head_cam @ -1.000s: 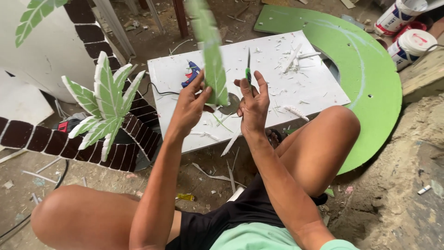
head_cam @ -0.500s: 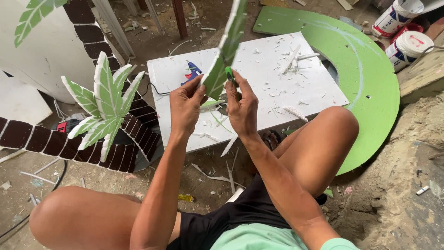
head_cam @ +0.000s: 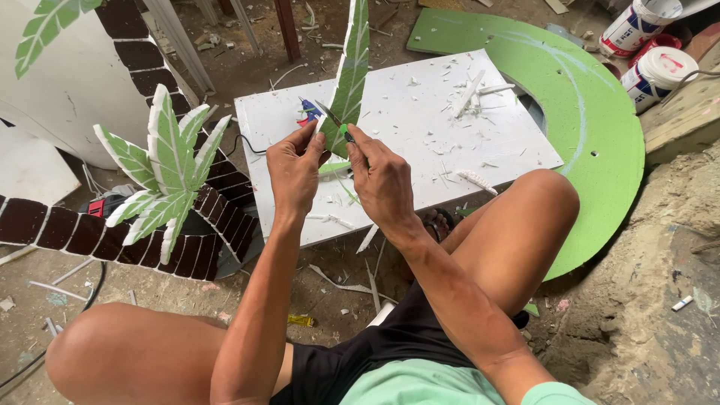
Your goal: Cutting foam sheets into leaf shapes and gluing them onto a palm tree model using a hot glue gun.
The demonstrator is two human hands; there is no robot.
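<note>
The left hand (head_cam: 294,169) is pinching the base of a long green foam leaf (head_cam: 351,71), holding it upright over the white board (head_cam: 420,142). The right hand (head_cam: 381,180) is gripping a green-handled knife (head_cam: 336,121), its blade touching the leaf's lower edge. Foam scraps (head_cam: 469,94) are lying scattered on the board, with a finished palm cutout (head_cam: 161,169) standing nearby to the left.

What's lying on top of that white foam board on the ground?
On the white foam board: scattered white foam shavings and a blue-red tool. The hands and green foam leaf hide part of it.
</note>
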